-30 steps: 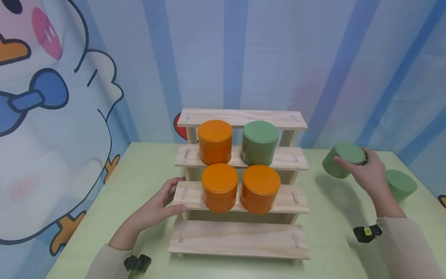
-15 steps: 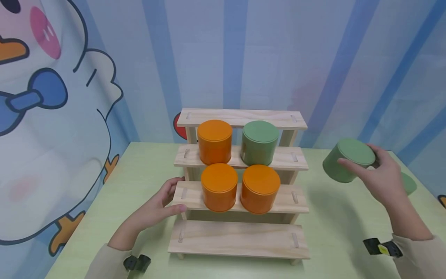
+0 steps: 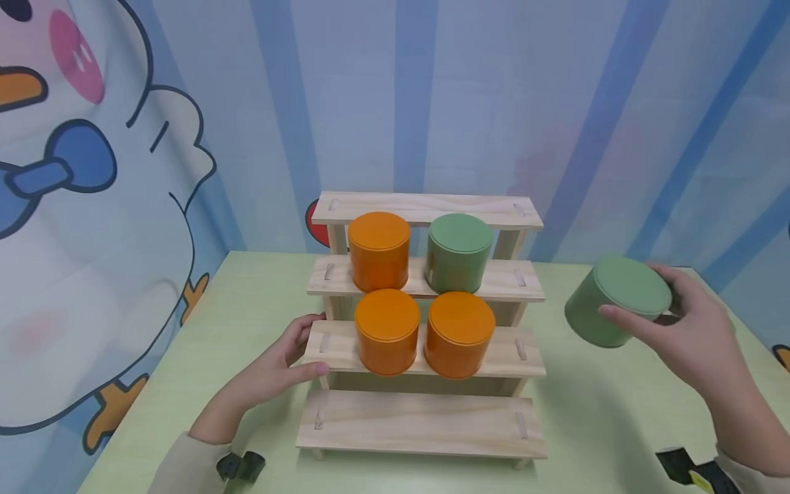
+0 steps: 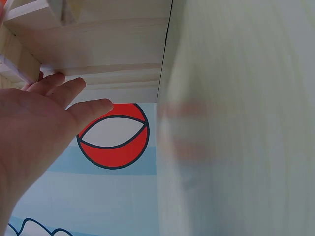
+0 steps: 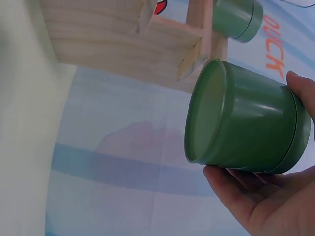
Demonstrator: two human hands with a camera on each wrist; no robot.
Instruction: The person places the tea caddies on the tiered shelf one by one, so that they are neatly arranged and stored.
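Note:
My right hand (image 3: 694,322) grips a green lidded tin (image 3: 601,309) in the air right of a stepped wooden stand (image 3: 420,422). In the right wrist view the tin (image 5: 246,120) is tilted, thumb on one side and fingers on the other. My left hand (image 3: 280,367) holds the left end of the stand's second tier from the bottom, thumb at its front edge and fingers behind. Two orange tins, left (image 3: 387,333) and right (image 3: 459,336), stand on that tier. One tier up are an orange tin (image 3: 379,252) and a green tin (image 3: 459,254).
The stand's top tier (image 3: 426,209) and lowest tier bear no tins. A pale green table (image 3: 262,288) lies under it. Behind hangs a blue striped backdrop (image 3: 469,103) with a cartoon duck (image 3: 111,288) on the left.
My right hand has moved right and toward me, turning the green tin, and now covers nearly all of another green tin at the far right. My left hand has stayed at the stand.

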